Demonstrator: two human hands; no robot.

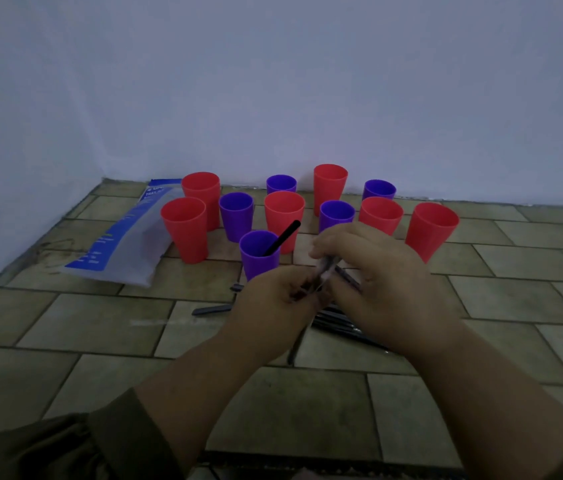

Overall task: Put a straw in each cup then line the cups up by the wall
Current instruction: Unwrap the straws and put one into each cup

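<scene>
Far left: plastic bag [124, 244] flat on the tiled floor [65, 327], just beside a red cup [185, 230]. Cups [330, 185], six red and five purple, stand clustered near the wall [273, 81], not in one row. The nearest purple cup [259, 258] holds one black straw [282, 239], leaning right. Left hand [280, 299] and right hand [377, 282] both pinch one wrapped straw [325, 275], fingers curled. Loose straws [335, 323] lie on the floor beneath the hands.
</scene>
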